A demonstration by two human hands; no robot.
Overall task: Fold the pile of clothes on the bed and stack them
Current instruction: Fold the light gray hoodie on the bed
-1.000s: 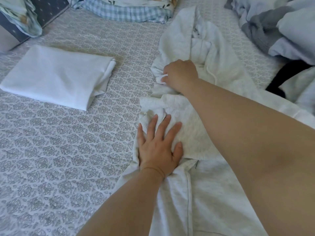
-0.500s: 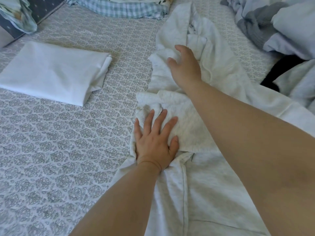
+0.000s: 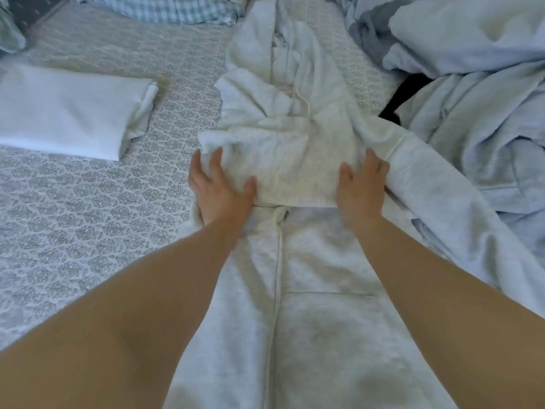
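A pale grey hooded sweatshirt (image 3: 318,305) lies lengthwise down the middle of the bed, hood and drawstring at the far end. One sleeve (image 3: 274,166) is folded across its chest. My left hand (image 3: 219,190) presses flat on the left end of that folded sleeve, fingers spread. My right hand (image 3: 361,187) rests flat on the right end, fingers straight, beside the other sleeve (image 3: 460,208) that runs out to the right. A folded white garment (image 3: 67,110) lies on the left of the bed.
A heap of unfolded pale blue and grey clothes (image 3: 472,84) fills the right side, with something black (image 3: 404,95) under it. Checked bedding (image 3: 165,10) lies at the far edge. The patterned grey sheet (image 3: 88,208) shows on the left.
My right hand let go of the cloth near the hood and came back toward me, landing flat on the right end of the folded sleeve. My left hand stayed pressing.
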